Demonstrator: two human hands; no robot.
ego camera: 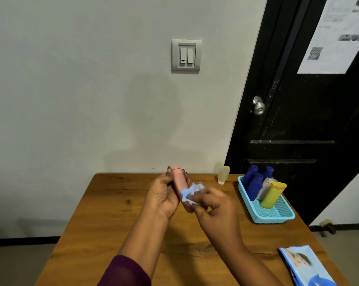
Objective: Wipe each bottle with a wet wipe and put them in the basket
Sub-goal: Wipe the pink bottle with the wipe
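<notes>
you hold a pink bottle point(179, 180) and a pale blue wipe point(190, 191). your sleeve point(125, 271) is deep purple. the table point(112, 223) is warm brown wood with dark grain. the basket point(277, 216) is turquoise with a fine mesh floor; inside are three dark blue bottles point(255, 187), a grey bottle point(264, 188) and a yellow bottle point(272, 196). a pale yellow bottle point(224, 173) has a white cap. the wipes pack point(304, 267) is blue and white.

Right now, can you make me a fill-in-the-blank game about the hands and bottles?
The bottle in the left hand is ____. The wipe in the right hand is light ____. One pale yellow bottle stands outside the basket, on the ____.
Missing words: pink, blue, table.
</notes>
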